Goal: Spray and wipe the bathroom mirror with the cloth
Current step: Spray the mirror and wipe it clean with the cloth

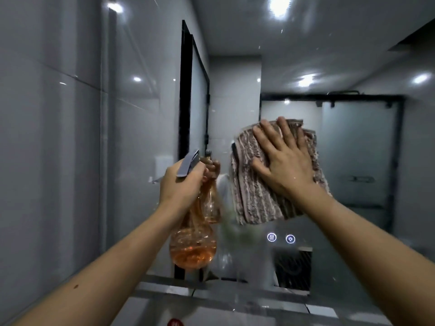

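- Your left grip (pixel 181 184) is clenched round the neck of the spray bottle (pixel 193 243), just under its grey trigger head (pixel 189 163).
- The trigger head pokes out of your fist toward 1 o'clock. The orange see-through body hangs from it toward 6 o'clock, with amber liquid pooled in the bottom.
- Your right grip (pixel 287 165) is released: palm flat, fingers straight and spread, pointing to about 11 o'clock. It presses the cloth (pixel 256 203) against the mirror (pixel 353 67).
- The cloth is folded, with brown and cream stripes, and lies between your palm and the glass.
- Most of the cloth spills out toward 7 o'clock of your palm, below the thumb. A narrow edge shows past your fingertips at 12 o'clock, and a strip shows at 3 o'clock.
- The cloth sits at 3 o'clock of the trigger head, near it but apart. The bottle is close to the glass, with its reflection right behind it; you cannot tell whether they touch.
- The mirror fills the view from the middle to 3 o'clock. It reflects ceiling lights and a dark-framed glass door, and a hazy smear lies on the glass at 6 o'clock of the cloth.
- Two lit round touch icons (pixel 271 237) glow on the glass at 5 o'clock of the cloth.
- A grey tiled wall (pixel 58 114) stands at 9 o'clock of your left grip.
- The bench (pixel 211 309) runs under the mirror at 6 o'clock, blurred.
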Available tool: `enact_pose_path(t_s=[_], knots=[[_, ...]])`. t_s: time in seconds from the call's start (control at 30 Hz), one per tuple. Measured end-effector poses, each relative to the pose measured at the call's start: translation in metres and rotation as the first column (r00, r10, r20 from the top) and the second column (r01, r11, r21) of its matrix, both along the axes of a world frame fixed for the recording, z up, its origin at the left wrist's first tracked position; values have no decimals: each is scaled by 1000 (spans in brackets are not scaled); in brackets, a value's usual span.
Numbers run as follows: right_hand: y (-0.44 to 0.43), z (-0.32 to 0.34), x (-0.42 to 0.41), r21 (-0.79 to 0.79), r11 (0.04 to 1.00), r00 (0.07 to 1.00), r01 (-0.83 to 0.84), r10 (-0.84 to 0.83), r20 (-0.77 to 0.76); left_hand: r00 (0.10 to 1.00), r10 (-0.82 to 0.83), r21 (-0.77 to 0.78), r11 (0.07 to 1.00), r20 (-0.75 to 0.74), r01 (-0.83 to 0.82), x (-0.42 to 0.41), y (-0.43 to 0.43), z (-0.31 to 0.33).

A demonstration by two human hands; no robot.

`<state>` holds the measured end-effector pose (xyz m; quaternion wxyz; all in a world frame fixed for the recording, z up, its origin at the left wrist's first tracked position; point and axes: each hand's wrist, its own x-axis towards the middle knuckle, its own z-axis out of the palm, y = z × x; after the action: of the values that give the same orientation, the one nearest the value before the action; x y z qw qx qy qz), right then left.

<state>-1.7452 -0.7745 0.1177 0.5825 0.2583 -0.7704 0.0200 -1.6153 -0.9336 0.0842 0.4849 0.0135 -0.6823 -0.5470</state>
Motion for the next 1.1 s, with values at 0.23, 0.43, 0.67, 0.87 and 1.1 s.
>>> enact_pose_path(t_s=[0.23,0.43,0.67,0.87,1.1], knots=[[-12,-61,3,240,967,997,-81,83,1,997,67,-2,998,50,-67,-7,15,-11],[29,-41,-7,258,962,995,-83,96,-37,995,72,-18,997,73,-70,-10,36,-5],[-19,-14,1,74,985,988,-154,155,-4,981,189,11,982,43,-190,-2,32,-5],[25,-35,-13,264,953,982,-147,173,-79,974,216,27,976,72,-218,-2,45,-8],[22,8,-8,113,984,989,-140,145,-37,980,185,12,982,80,-186,4,47,3]])
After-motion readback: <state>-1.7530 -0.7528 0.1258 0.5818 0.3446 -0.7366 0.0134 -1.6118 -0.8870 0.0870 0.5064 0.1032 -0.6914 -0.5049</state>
